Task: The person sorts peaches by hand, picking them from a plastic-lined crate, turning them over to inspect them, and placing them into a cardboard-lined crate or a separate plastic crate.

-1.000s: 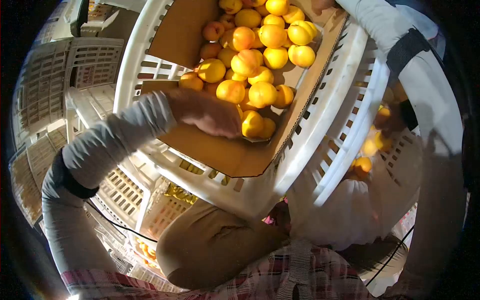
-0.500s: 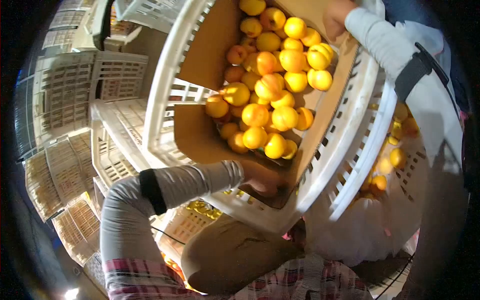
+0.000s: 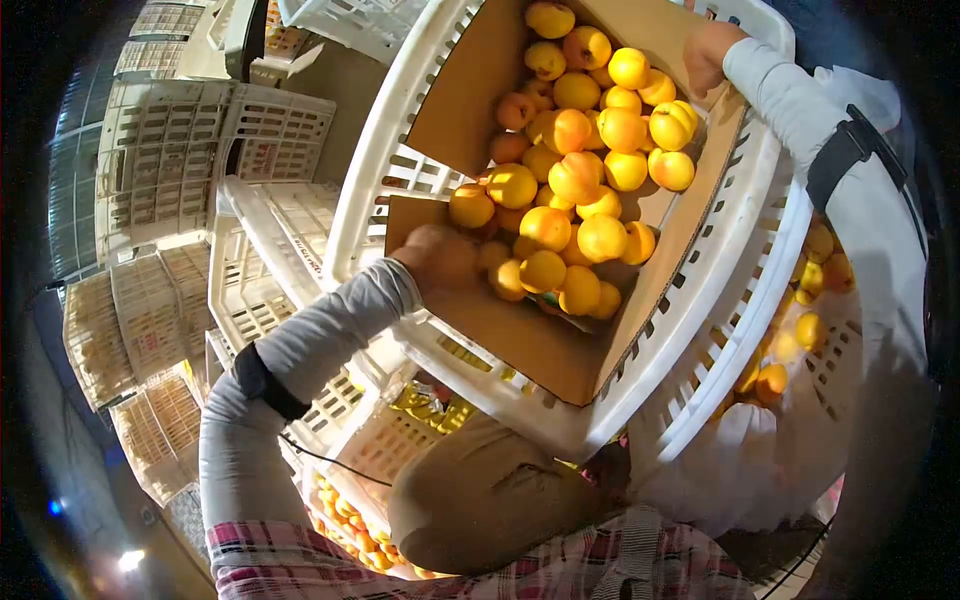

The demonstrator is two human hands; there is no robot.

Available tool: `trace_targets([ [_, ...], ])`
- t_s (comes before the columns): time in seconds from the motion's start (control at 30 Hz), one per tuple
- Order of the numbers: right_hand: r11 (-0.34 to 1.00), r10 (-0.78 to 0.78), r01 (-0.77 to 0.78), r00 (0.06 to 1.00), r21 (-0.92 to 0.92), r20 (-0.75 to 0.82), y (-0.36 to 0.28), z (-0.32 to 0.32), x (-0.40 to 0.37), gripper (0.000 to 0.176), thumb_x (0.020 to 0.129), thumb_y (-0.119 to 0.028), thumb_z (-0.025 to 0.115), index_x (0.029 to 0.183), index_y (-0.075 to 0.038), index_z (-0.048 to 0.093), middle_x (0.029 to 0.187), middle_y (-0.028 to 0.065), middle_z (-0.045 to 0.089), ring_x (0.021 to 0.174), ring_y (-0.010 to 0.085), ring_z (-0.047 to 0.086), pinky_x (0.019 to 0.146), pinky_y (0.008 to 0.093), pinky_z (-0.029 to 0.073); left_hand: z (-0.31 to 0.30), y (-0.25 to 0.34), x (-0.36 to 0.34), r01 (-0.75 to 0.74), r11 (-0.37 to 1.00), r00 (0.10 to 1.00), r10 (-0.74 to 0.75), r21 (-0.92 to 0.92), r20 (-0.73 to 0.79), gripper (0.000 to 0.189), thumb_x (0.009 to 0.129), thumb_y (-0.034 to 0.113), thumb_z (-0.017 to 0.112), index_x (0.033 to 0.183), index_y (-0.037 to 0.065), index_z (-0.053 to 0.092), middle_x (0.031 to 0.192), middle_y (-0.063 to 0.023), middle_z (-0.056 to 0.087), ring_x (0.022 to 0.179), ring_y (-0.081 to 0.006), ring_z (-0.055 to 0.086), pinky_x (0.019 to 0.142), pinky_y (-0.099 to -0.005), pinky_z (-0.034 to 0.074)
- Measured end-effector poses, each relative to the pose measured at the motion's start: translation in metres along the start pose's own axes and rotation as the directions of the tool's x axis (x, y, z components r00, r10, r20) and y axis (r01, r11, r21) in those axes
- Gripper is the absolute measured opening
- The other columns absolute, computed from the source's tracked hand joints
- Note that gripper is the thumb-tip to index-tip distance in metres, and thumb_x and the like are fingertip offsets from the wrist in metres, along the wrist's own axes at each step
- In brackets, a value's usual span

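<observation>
Your left hand [image 3: 440,262] is resting on the fruit [image 3: 575,180] in the tilted crate [image 3: 372,190], and I cannot tell if it's holding any. Your right hand [image 3: 705,55] is clasping the liner [image 3: 520,335] edge. The fruit is likely bruising easily, so cup it loosely.

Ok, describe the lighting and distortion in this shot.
Head view: strong fisheye bends the white crate rim, with dark vignette corners; harsh light glares on the apricots; the left hand is slightly blurred; the lower right is hazy and washed out.
</observation>
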State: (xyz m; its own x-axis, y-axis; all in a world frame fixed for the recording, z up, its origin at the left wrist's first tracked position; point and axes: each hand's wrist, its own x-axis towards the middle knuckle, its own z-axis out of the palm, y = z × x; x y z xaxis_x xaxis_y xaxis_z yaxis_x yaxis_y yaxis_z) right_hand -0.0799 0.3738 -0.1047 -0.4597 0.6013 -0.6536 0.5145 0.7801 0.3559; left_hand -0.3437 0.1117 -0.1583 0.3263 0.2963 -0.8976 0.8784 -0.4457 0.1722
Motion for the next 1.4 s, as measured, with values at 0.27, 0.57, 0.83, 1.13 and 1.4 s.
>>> trace_targets([
  [0.27, 0.999, 0.039, -0.039, 0.999, -0.019, 0.028, 0.004, 0.011, 0.003, 0.040, 0.076, -0.037, 0.060, 0.103, -0.008, 0.063, 0.106, 0.0089, 0.061, 0.099, 0.0236, 0.057, 0.085, 0.0335, 0.043, 0.064, -0.032, 0.030, 0.061, 0.990, 0.989, -0.042, -0.131, 0.144, 0.051, 0.081, 0.045, 0.043, 0.098, 0.002, 0.063, 0.102, -0.0172, 0.061, 0.094, -0.0315, 0.059, 0.081, -0.0392, 0.046],
  [0.57, 0.976, 0.175, -0.107, 0.907, 0.192, -0.383, 0.009, 0.041, 0.049, 0.037, 0.080, -0.032, 0.048, 0.099, -0.003, 0.063, 0.102, 0.0196, 0.060, 0.096, 0.0326, 0.057, 0.087, 0.0408, 0.042, 0.050, 0.018, -0.105, -0.158, 0.707, 0.569, -0.506, -0.690, -0.649, 0.028, 0.081, 0.018, 0.055, 0.103, 0.001, 0.056, 0.090, -0.0161, 0.059, 0.088, -0.0325, 0.055, 0.081, -0.0413, 0.042],
  [0.83, 0.735, 0.054, 0.457, 0.697, 0.501, -0.715, -0.020, 0.029, -0.109, 0.040, 0.081, -0.031, 0.050, 0.104, 0.002, 0.054, 0.095, 0.0230, 0.058, 0.088, 0.0378, 0.056, 0.081, 0.0435, 0.044, 0.070, 0.052, -0.105, 0.030, 0.917, 0.342, -0.383, -0.397, -0.858, 0.020, 0.081, 0.019, 0.054, 0.093, 0.006, 0.062, 0.095, -0.0124, 0.059, 0.096, -0.0296, 0.050, 0.090, -0.0401, 0.034],
  [1.13, 0.722, -0.111, 0.192, 0.981, 0.664, -0.161, -0.025, 0.144, -0.372, 0.043, 0.081, -0.039, 0.049, 0.097, 0.001, 0.055, 0.086, 0.0216, 0.060, 0.080, 0.0360, 0.058, 0.071, 0.0427, 0.045, 0.030, 0.081, -0.148, -0.573, 0.502, 0.459, -0.457, -0.647, -0.761, 0.032, 0.089, 0.020, 0.052, 0.114, 0.001, 0.054, 0.111, -0.0103, 0.057, 0.105, -0.0195, 0.052, 0.091, -0.0310, 0.040],
  [1.4, 0.401, 0.212, 0.176, 0.937, 0.899, -0.278, -0.109, 0.270, -0.357, 0.062, 0.080, -0.054, 0.047, 0.103, 0.002, 0.056, 0.092, 0.0223, 0.061, 0.087, 0.0346, 0.058, 0.075, 0.0412, 0.045, -0.036, 0.334, -0.210, -0.768, 0.445, 0.352, -0.308, -0.461, -0.884, 0.031, 0.087, 0.014, 0.048, 0.114, -0.001, 0.054, 0.111, -0.0136, 0.057, 0.107, -0.0207, 0.051, 0.095, -0.0331, 0.037],
])
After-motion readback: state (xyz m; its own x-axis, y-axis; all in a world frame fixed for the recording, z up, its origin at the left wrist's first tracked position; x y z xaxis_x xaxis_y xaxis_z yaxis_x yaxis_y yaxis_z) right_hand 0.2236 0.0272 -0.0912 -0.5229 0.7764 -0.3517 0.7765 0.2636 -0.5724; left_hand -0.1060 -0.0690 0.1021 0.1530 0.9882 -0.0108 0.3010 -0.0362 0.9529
